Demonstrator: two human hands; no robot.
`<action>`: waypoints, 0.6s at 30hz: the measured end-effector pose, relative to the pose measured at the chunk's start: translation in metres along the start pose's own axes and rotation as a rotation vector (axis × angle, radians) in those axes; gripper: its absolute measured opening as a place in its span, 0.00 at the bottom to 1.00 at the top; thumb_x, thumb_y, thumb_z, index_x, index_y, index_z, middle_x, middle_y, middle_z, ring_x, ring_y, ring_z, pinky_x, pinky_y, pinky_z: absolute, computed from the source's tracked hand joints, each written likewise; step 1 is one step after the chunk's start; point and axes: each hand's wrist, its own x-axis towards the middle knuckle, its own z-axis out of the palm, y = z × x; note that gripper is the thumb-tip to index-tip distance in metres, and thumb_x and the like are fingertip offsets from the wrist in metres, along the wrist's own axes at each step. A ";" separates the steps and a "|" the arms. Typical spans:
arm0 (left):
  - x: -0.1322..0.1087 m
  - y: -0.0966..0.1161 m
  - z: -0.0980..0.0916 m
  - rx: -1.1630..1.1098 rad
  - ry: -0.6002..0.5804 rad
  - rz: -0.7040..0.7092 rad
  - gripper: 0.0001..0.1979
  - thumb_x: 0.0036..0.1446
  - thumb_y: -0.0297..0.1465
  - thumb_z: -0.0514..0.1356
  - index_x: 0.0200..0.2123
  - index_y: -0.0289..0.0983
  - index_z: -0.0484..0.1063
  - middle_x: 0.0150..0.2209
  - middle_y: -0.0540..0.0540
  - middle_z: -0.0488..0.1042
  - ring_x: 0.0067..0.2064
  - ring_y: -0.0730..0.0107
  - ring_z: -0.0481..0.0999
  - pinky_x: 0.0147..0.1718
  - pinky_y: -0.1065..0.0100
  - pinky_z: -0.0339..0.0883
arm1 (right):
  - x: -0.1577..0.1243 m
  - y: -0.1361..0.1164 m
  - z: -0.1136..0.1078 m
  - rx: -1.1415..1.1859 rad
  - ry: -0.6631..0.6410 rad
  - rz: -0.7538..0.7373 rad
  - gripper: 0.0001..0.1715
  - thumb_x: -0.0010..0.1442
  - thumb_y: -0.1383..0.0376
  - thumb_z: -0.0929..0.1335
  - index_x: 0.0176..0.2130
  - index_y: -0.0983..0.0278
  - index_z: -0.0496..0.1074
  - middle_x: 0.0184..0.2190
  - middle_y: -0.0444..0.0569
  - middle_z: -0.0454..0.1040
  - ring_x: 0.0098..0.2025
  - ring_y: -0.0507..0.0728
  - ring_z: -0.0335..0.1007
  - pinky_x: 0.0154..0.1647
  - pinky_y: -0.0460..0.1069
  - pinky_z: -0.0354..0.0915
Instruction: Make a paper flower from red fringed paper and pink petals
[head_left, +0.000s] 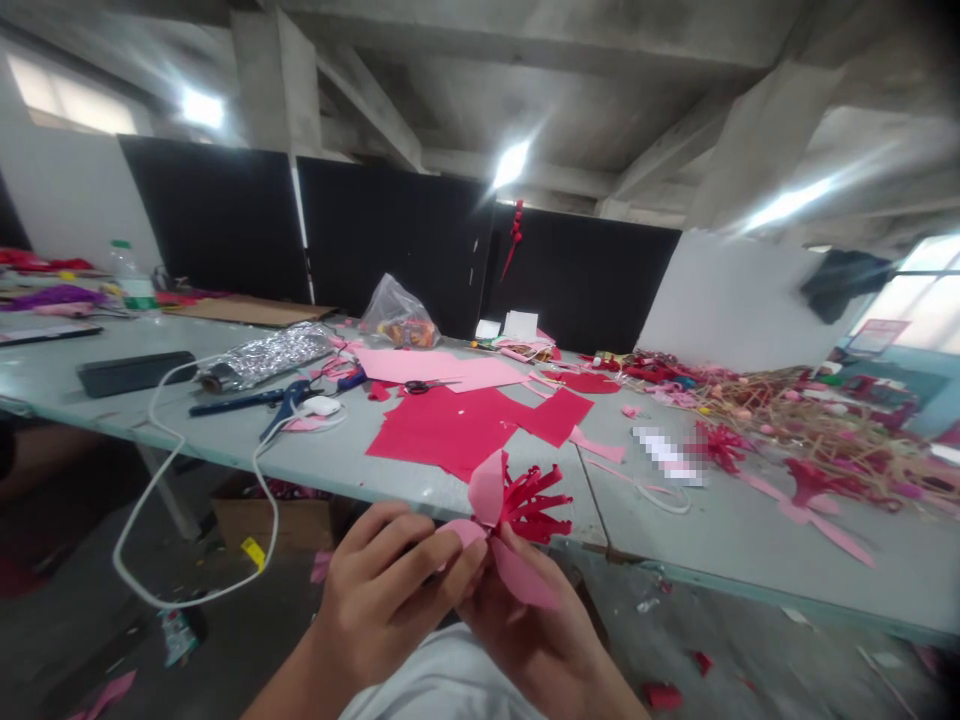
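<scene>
A handmade flower [534,505] with red fringed strands and pink petals is held close to my body, in front of the table's near edge. My left hand [401,580] pinches a pink petal [459,532] at the flower's base between thumb and fingers. From the right, my right hand [529,615] is closed round the base, with a lower pink petal [525,575] lying over its fingers. Another pink petal [487,490] stands upright beside the red strands. The stem, if there is one, is hidden by my hands.
Red sheets [442,430], a pink sheet [442,368] and scissors [420,386] lie on the grey table [750,530]. Left are a blue glue gun [289,405], a looping white cable [161,430] and a foil roll [270,355]. More flowers [806,490] lie right.
</scene>
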 end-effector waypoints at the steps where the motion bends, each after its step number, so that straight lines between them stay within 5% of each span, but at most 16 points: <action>1: 0.000 0.000 0.001 0.001 -0.003 -0.001 0.11 0.53 0.20 0.71 0.39 0.38 0.80 0.32 0.51 0.82 0.33 0.71 0.75 0.43 0.61 0.68 | 0.000 0.000 0.000 0.001 0.000 0.000 0.12 0.53 0.68 0.80 0.37 0.71 0.80 0.33 0.50 0.80 0.34 0.51 0.74 0.43 0.46 0.70; 18: 0.008 0.002 0.000 0.021 -0.027 -0.020 0.10 0.56 0.20 0.70 0.40 0.38 0.80 0.31 0.54 0.83 0.31 0.73 0.74 0.41 0.62 0.67 | 0.001 0.000 -0.010 -0.042 0.000 0.021 0.17 0.49 0.68 0.82 0.38 0.71 0.80 0.36 0.50 0.82 0.37 0.51 0.75 0.44 0.47 0.69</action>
